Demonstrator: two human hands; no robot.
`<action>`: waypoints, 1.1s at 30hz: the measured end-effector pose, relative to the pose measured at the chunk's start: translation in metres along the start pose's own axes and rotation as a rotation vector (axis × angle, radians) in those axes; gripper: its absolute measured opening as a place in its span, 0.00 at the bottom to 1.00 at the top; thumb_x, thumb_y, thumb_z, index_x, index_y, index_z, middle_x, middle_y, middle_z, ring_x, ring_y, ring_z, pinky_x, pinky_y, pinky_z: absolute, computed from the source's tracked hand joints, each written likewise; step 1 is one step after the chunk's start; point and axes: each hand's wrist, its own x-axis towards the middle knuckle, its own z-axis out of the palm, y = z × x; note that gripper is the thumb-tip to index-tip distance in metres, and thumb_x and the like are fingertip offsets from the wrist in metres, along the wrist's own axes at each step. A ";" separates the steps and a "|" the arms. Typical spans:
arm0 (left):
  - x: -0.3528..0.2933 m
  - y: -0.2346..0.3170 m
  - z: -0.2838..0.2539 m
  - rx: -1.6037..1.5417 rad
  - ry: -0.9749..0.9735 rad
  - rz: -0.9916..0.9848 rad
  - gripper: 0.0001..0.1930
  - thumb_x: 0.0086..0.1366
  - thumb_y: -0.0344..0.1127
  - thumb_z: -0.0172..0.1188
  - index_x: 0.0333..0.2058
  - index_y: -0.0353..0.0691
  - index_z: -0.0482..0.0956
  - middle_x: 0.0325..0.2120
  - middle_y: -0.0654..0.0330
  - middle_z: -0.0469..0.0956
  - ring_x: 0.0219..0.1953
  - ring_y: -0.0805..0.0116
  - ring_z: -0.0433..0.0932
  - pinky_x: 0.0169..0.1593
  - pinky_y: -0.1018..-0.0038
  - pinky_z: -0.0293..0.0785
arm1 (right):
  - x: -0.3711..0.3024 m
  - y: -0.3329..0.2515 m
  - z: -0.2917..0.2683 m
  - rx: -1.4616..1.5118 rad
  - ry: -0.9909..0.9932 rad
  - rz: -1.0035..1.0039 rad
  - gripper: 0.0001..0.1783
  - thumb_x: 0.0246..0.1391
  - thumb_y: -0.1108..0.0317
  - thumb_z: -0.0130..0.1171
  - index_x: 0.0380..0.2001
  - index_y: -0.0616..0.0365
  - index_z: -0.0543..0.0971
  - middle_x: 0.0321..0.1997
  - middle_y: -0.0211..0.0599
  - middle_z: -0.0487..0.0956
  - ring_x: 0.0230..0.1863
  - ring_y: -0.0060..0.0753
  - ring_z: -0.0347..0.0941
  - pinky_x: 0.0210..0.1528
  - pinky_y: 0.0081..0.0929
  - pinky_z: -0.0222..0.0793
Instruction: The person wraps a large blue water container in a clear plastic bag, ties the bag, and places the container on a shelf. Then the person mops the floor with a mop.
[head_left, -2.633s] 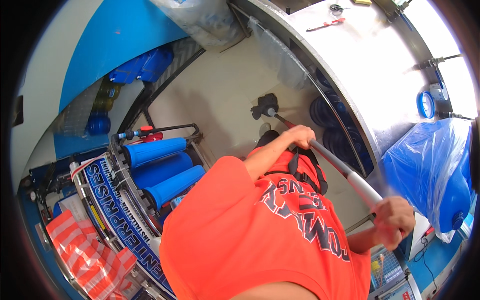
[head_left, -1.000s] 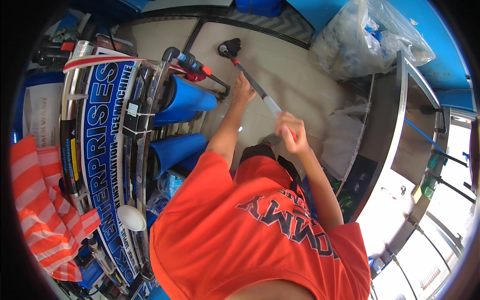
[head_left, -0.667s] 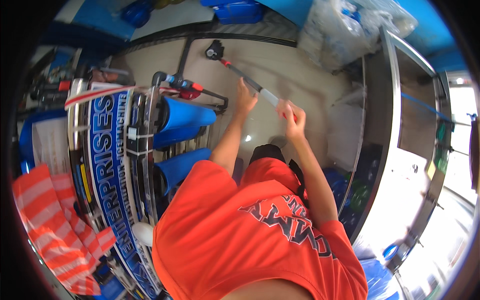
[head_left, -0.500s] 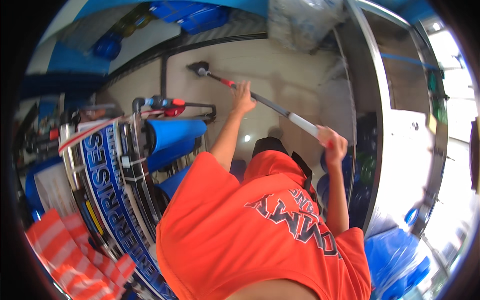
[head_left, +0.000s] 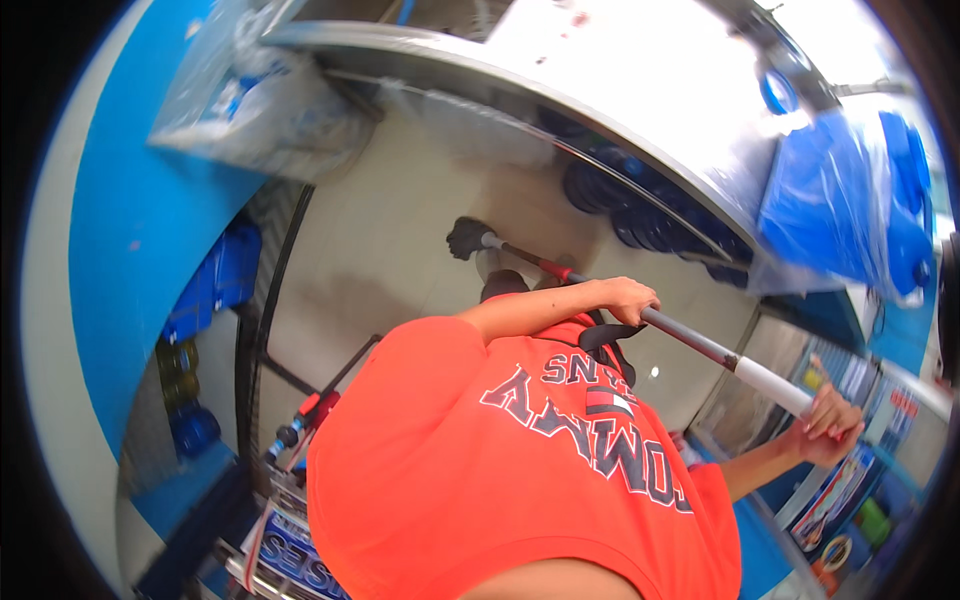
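I hold a long-handled mop slantwise in front of me, its shaft grey with a red collar and a white upper end. My left hand is closed round the grey middle of the shaft, with the arm crossing my red shirt. My right hand grips the white end, far out to the right. The dark mop head rests on the pale tiled floor, close beside my feet.
A steel counter runs along the far side, with dark blue bottles beneath it. Clear plastic bags hang at far left; a blue container in plastic stands at right. A metal rack is at lower left.
My view has turned to the right, so the rack slid to the lower left. The mop head has come in closer to my feet, and my right hand has swung outward.
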 end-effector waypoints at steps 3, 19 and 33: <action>0.020 0.032 0.016 -0.091 -0.164 -0.014 0.16 0.51 0.46 0.64 0.37 0.44 0.82 0.34 0.51 0.82 0.42 0.48 0.80 0.45 0.56 0.75 | -0.050 -0.059 0.004 -0.264 -0.084 0.001 0.23 0.69 0.58 0.35 0.19 0.49 0.67 0.06 0.28 0.67 0.07 0.25 0.61 0.31 0.28 0.63; 0.016 0.016 0.058 0.119 -0.480 0.059 0.17 0.51 0.46 0.60 0.31 0.39 0.84 0.25 0.43 0.81 0.32 0.43 0.81 0.41 0.54 0.78 | -0.198 -0.054 0.048 -0.274 0.674 -0.246 0.22 0.69 0.55 0.34 0.24 0.53 0.66 0.06 0.23 0.62 0.08 0.19 0.54 0.26 0.22 0.54; -0.086 -0.091 -0.033 0.207 -0.287 -0.319 0.15 0.52 0.40 0.60 0.36 0.40 0.86 0.32 0.38 0.80 0.40 0.40 0.80 0.48 0.55 0.76 | -0.130 0.093 0.088 0.078 0.749 0.003 0.27 0.68 0.52 0.37 0.21 0.58 0.70 0.06 0.25 0.59 0.08 0.24 0.54 0.19 0.26 0.54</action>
